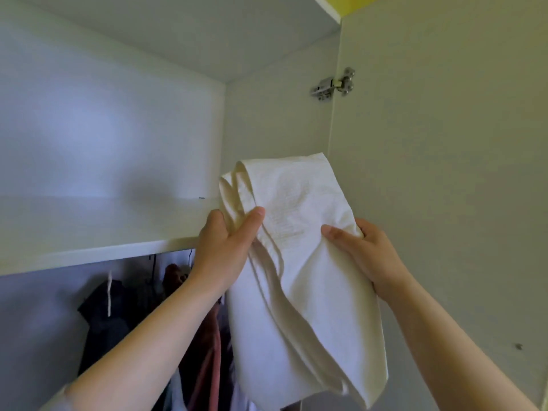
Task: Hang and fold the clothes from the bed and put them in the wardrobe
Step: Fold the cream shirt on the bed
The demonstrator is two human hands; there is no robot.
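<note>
A folded cream-white garment point(299, 262) is held up in front of the wardrobe's upper shelf point(98, 229), near the shelf's right end. My left hand point(225, 247) grips its left edge, thumb on the front of the cloth. My right hand point(364, 253) holds the right edge, thumb pressed on the front and fingers hidden behind the fabric. The garment's top fold rises above the shelf level, while its lower part hangs down past the shelf edge.
Below the shelf hang several dark and reddish clothes point(112, 318) on hangers. The open wardrobe door point(444, 173) stands at the right, with a metal hinge point(333, 84) near the top. The wardrobe's side wall point(275, 120) is just behind the garment.
</note>
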